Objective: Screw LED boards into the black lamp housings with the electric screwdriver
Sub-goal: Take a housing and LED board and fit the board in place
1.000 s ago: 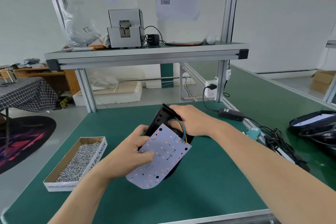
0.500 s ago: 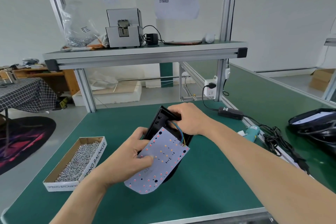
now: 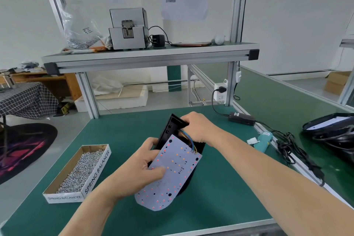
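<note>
Lower now, the LED board (image 3: 178, 168) stays pinched by the left hand (image 3: 138, 168), right of the "SPRING BALANCER" screw box (image 3: 97, 168); the right hand (image 3: 199, 128) grips the black housing (image 3: 168, 128).

screw box (image 3: 97, 172) left, tangled cables (image 3: 291, 151) right

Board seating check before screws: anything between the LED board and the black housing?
Yes. The coloured wires loop from the upper right corner of the LED board into the top end of the black housing, where the right hand grips it. The left hand holds the board by its left edge. Nothing else visible between them.
</note>
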`<state>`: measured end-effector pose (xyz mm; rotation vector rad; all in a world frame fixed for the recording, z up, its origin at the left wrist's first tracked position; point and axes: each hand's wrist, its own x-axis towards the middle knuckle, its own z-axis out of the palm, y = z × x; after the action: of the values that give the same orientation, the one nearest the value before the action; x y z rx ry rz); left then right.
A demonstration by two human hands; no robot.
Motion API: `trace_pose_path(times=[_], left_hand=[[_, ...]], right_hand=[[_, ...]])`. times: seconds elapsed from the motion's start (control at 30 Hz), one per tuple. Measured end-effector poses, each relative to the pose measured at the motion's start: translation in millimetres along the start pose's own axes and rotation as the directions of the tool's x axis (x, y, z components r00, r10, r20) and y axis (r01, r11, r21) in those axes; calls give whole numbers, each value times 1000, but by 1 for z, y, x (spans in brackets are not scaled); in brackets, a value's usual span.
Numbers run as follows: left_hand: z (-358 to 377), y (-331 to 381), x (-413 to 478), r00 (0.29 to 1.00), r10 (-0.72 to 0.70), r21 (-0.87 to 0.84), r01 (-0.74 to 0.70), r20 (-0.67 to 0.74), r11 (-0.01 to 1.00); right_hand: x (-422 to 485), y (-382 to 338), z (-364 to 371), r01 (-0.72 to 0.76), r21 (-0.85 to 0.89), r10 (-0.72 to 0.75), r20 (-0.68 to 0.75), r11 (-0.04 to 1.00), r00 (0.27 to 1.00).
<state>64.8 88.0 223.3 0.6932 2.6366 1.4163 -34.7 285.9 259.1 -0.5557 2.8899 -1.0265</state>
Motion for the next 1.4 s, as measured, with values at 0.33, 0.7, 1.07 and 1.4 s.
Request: trace_pose_path(times=[0.33, 0.7, 1.07, 1.4], left_hand=[[-11, -22, 2, 980, -115, -189, 84, -162, 978], [4, -35, 5, 952, -71, -295, -21, -299, 955], [18, -47, 14, 846, -317, -563, 23, -430, 826], [17, -42, 17, 852, -387, -678, 53, -352, 733]], right_hand=[[-29, 23, -25, 180, 466, -138, -122, 866, 983], [-46, 21, 14, 178, 407, -91, -224, 896, 970], [-43, 9, 20, 241, 96, -217, -210, 966, 953], [-41, 13, 37, 340, 142, -243, -458, 930, 855]])
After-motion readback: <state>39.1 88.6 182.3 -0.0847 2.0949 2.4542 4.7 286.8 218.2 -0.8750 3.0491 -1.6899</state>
